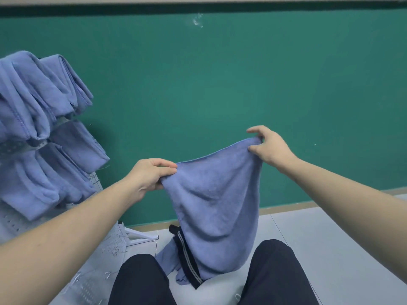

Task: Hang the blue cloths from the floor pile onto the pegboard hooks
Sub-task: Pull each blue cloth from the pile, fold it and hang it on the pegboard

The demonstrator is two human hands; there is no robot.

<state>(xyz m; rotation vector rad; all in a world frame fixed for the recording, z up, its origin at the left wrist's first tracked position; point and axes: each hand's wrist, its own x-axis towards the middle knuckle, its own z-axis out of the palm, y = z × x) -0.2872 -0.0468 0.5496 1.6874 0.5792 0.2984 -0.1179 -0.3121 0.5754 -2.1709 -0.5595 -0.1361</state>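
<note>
Fingers (164, 165) of the left hand (149, 176) pinch one cloth (215, 205) corner, right hand (267, 145) pinches the other at 2 o'clock. It hangs spread between them over the floor (330, 234). More cloths (44, 133) already hang on the pegboard (105, 245) at 9.

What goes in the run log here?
left hand pinches cloth | right hand pinches | cloth spread | pegboard left

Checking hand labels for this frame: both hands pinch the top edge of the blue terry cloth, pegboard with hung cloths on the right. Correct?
Not quite. The white pegboard with the hung blue cloths stands on the left, not the right, as the head view shows. The rest holds: the left hand and right hand both pinch the top edge of the blue terry cloth.
</note>
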